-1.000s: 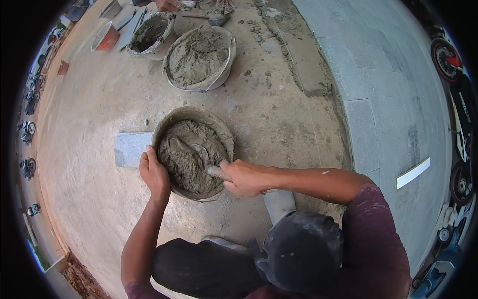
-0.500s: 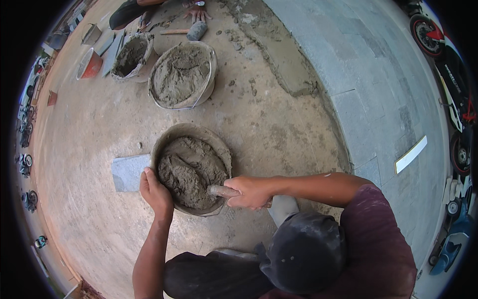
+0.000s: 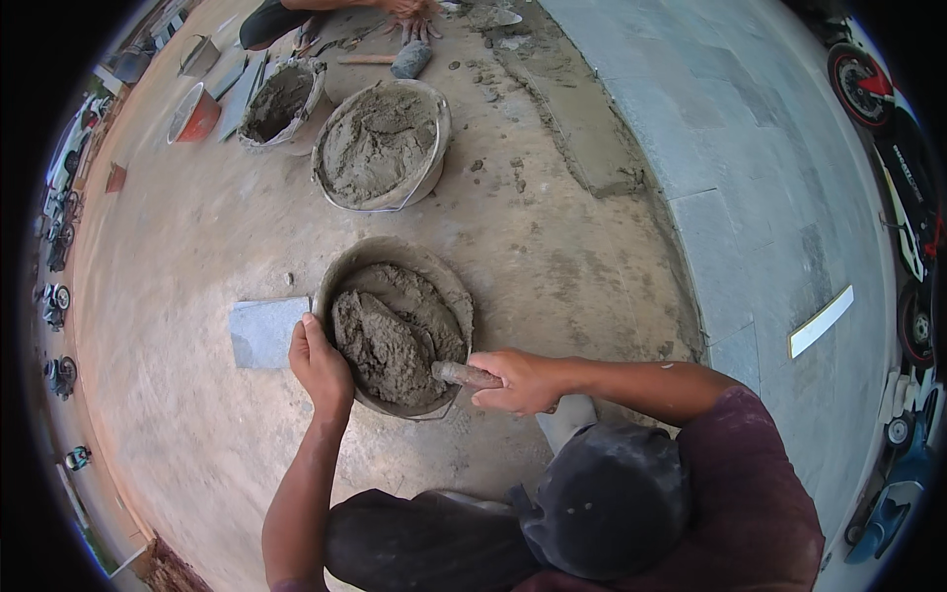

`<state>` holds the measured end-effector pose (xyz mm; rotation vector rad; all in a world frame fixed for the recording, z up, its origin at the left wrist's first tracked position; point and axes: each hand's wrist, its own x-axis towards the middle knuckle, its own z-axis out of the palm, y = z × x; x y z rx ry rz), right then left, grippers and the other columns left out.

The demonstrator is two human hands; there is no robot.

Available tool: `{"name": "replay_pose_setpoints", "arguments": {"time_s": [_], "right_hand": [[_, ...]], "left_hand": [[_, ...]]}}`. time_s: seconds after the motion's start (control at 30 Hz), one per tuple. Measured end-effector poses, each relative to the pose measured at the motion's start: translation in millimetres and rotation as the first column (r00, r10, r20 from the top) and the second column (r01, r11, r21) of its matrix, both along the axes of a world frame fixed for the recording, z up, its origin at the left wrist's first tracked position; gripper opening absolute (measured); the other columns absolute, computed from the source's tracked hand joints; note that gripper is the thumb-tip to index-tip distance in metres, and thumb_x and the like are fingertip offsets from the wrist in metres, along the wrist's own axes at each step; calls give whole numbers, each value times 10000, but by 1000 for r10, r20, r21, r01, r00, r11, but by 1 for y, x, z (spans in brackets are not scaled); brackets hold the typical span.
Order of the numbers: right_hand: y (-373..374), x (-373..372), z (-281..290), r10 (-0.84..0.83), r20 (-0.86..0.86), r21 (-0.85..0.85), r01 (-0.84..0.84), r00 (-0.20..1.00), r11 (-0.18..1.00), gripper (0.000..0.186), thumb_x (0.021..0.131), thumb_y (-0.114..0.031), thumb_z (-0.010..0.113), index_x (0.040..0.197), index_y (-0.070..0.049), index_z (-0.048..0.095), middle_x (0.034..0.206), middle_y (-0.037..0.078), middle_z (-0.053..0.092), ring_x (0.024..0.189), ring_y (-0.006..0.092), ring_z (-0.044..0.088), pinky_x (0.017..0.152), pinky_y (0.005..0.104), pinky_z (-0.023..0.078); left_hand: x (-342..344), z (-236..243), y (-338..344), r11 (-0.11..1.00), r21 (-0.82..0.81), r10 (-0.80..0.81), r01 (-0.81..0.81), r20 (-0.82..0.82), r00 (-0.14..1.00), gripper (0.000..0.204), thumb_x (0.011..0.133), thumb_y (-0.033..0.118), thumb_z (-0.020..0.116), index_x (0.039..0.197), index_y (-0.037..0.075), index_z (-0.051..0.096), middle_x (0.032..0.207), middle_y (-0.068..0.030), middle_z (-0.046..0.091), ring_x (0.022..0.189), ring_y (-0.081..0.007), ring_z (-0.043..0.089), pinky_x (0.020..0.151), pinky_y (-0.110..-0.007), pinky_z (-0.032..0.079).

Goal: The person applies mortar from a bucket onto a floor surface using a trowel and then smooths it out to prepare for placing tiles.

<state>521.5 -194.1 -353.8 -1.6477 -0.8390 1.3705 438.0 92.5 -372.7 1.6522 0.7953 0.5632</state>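
A bucket (image 3: 347,264) of wet grey mortar (image 3: 380,340) stands in front of me. My left hand (image 3: 321,365) grips its left rim, thumb at the edge. My right hand (image 3: 523,381) is closed around the handle of a trowel (image 3: 462,375) at the bucket's near right side. The trowel's blade is mostly buried in the mortar, so its shape is hidden. A mound of mortar rises on the left side of the bucket, with a groove to its right. A flat grey tile (image 3: 266,333) lies on the ground just left of the bucket.
Farther off stand a full mortar bucket (image 3: 439,163), a partly filled one (image 3: 306,123) and an orange bucket (image 3: 197,115). Beyond them, a co-worker's hands (image 3: 414,22) are near a mallet (image 3: 410,61). Grey paving (image 3: 735,227) with a white strip (image 3: 821,323) extends along the right.
The trowel has shifted within the mortar, and the mound on the left stands higher, with a clearer groove beside it. Both hands keep their grips. The whole view has shifted slightly.
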Motion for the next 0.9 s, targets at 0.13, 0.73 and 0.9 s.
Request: {"name": "replay_pose_setpoints", "arguments": {"time_s": [0.13, 0.73, 0.9], "right_hand": [[-7, 0, 8, -55, 11, -65, 56, 998, 996, 262, 970, -239, 678, 1015, -28, 530, 715, 102, 581, 630, 209, 579, 585, 388, 460], [-17, 6, 8, -71, 380, -118, 125, 922, 985, 286, 956, -228, 680, 1039, 0, 528, 709, 176, 603, 614, 287, 579, 597, 428, 446], [-24, 11, 14, -105, 334, -80, 139, 937, 987, 283, 960, -218, 672, 1023, 9, 515, 723, 200, 615, 630, 325, 606, 614, 444, 465]], "left_hand": [[-6, -1, 9, 998, 64, 22, -19, -49, 999, 409, 1128, 300, 453, 823, 49, 558, 778, 47, 516, 758, -54, 408, 679, -265, 373], [-13, -3, 26, 996, 70, 68, -58, -138, 988, 421, 1117, 320, 480, 806, 51, 565, 738, 64, 452, 721, -52, 371, 640, -278, 337], [-12, -20, 43, 991, -124, 50, -54, -37, 998, 404, 1121, 331, 482, 863, 48, 611, 791, 60, 515, 748, -54, 405, 676, -260, 364]]}}
